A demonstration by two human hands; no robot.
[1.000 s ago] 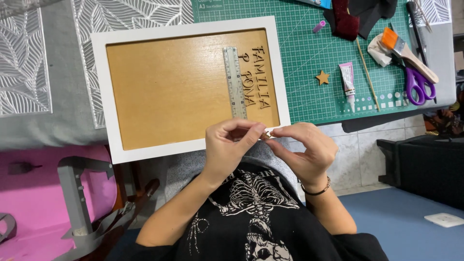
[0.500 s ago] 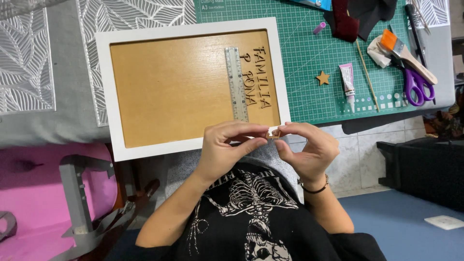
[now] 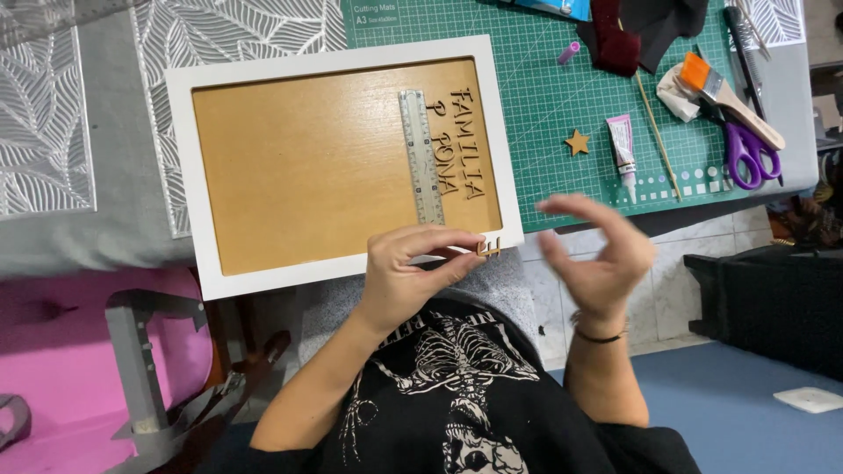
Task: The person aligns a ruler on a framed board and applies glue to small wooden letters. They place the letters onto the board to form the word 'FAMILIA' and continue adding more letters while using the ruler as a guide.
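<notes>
My left hand (image 3: 408, 272) pinches a small wooden letter (image 3: 488, 248) between thumb and fingers, just off the near right corner of a white-framed wooden board (image 3: 299, 167). Dark cut-out letters are laid in two rows on the board beside a metal ruler (image 3: 421, 156). My right hand (image 3: 599, 254) hovers open to the right of the letter, fingers spread and curled, holding nothing.
On the green cutting mat (image 3: 562, 96) lie a wooden star (image 3: 577, 141), a glue tube (image 3: 622, 149), a thin wooden stick (image 3: 657, 132), purple scissors (image 3: 745, 151), an orange-bristled brush (image 3: 724, 95) and dark fabric (image 3: 641, 31). A pink stool (image 3: 79, 351) stands at lower left.
Both hands held the small letter together before. My right hand has let go and moved off to the right, opening; the left hand keeps the letter.
</notes>
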